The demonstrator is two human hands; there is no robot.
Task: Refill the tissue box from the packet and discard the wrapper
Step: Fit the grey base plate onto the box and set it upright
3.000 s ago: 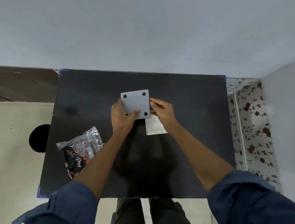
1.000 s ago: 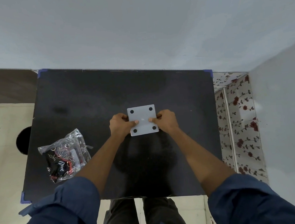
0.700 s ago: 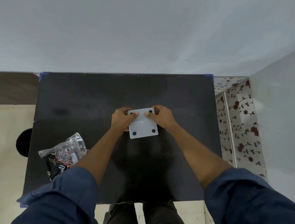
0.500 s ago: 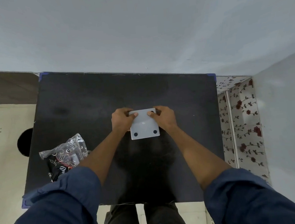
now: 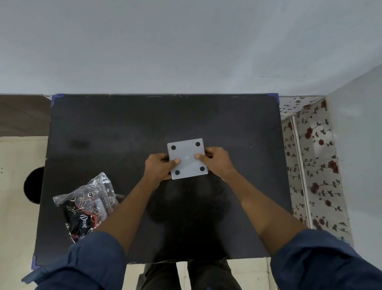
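Grey square tissue box [image 5: 187, 159], bottom panel up with four black dots, sits mid-table [image 5: 119, 128] between both hands. Left hand [image 5: 160, 166] and right hand [image 5: 215, 160] clamp its sides, thumbs on top. Wrapper [image 5: 86, 206] lies left. Since half a second ago, thumbs slid down to mid-panel.

One head-worn view looks steeply down from above onto the black table [image 5: 114, 128].
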